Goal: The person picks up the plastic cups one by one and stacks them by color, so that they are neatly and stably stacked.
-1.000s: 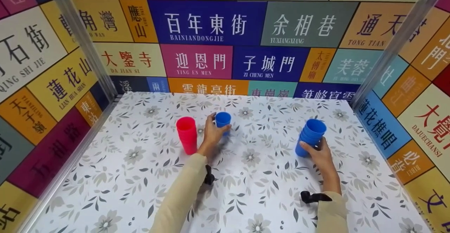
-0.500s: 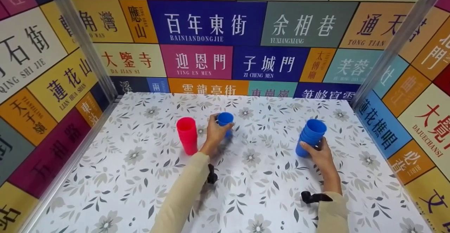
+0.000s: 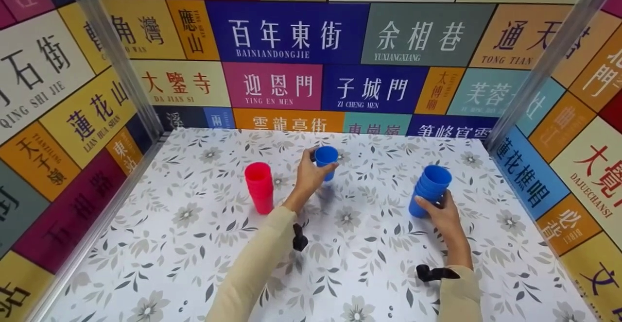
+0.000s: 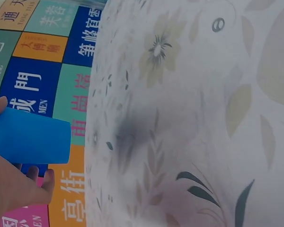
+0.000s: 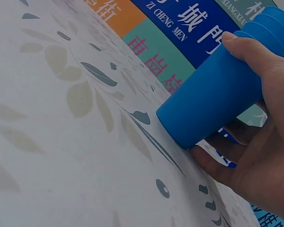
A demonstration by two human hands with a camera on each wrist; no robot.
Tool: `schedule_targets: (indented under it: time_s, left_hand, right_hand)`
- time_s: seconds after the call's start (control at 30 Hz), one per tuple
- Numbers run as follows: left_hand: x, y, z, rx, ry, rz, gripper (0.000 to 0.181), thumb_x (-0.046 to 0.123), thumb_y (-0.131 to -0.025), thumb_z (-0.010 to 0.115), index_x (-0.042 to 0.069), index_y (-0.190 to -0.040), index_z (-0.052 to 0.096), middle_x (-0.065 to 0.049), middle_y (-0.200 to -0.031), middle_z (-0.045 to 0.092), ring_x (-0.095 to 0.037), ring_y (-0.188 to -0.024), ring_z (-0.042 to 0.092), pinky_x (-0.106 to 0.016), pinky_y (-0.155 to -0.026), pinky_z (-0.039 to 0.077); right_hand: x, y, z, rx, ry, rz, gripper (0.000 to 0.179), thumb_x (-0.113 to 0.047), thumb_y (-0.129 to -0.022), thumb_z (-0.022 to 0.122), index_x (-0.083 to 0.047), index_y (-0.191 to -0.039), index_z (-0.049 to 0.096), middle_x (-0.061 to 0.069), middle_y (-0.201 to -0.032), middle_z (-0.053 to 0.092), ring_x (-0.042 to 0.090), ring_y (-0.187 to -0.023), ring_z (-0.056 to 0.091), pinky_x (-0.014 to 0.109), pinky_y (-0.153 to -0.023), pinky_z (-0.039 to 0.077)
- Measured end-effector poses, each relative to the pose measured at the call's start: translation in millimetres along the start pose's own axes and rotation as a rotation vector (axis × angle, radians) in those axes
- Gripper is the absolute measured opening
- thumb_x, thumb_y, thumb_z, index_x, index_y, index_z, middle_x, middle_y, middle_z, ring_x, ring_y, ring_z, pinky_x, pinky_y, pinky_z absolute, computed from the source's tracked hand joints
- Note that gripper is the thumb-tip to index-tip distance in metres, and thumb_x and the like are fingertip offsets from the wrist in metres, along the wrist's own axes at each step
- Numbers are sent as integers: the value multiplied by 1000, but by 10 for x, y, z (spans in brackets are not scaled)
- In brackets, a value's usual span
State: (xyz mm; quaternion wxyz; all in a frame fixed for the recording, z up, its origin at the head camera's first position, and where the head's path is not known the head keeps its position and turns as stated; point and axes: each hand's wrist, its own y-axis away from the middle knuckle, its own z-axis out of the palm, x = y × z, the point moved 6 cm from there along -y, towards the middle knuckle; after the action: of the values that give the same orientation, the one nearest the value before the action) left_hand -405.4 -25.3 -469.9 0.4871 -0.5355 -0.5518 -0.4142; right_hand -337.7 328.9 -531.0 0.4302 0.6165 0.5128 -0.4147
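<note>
In the head view my left hand (image 3: 310,172) grips a blue cup (image 3: 326,155) between thumb and fingers. The left wrist view has that cup (image 4: 35,137) above the tabletop, a soft shadow beneath it. My right hand (image 3: 441,213) holds a stack of nested blue cups (image 3: 432,176) at the right, thumb on the near side. Seen from the right wrist, the lowest cup (image 5: 213,94) has its base at or very near the table, and the rims of several cups show above the thumb. A stack of nested red cups (image 3: 260,188) stands upright left of my left hand.
The table (image 3: 347,263) wears a white cloth printed with grey leaves and flowers. Panels (image 3: 291,30) with coloured street-name blocks rise at the back and both sides. Clear corner posts (image 3: 131,69) stand at the back corners.
My left hand has moved to the right and farther back, raising the blue cup off the table. My right hand and its stack have stayed in place, as have the red cups.
</note>
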Motion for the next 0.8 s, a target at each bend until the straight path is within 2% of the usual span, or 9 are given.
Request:
schedule_targets:
  time_s: [0.23,0.4,0.63,0.8]
  left_hand:
    - [150,56,134,-13,12,-21,79,26,-81,84,4,-144,42,-18,-142,55,-33,-134,53,-49,-112,45]
    - [307,116,258,-19,29,26,78,23,-78,86,3,-141,44,-19,-140,56,-33,-130,55,-49,-110,47]
    - [584,200,463,-88,99,61,76,23,-80,85,5,-140,42,-18,-142,55,-32,-129,55,-48,-108,49]
    - [766,236,584,-117,113,76,74,23,-80,84,7,-139,42,-16,-143,54,-30,-131,55,-48,-109,48]
  right_hand:
    - [24,5,-19,9,-13,4,103,-43,-92,71,-12,-162,2,23,-166,18,40,-153,22,53,-126,21]
    - [26,15,-21,6,-27,-7,101,-41,-92,71,-11,-161,3,23,-166,19,40,-153,22,53,-125,23]
    - [10,0,-2,-6,-37,4,103,-41,-92,71,-13,-162,0,22,-167,15,40,-154,18,55,-125,21]
    - [16,-19,1,-3,-21,19,105,-45,-91,71,-13,-162,0,21,-167,14,40,-155,18,54,-125,21]
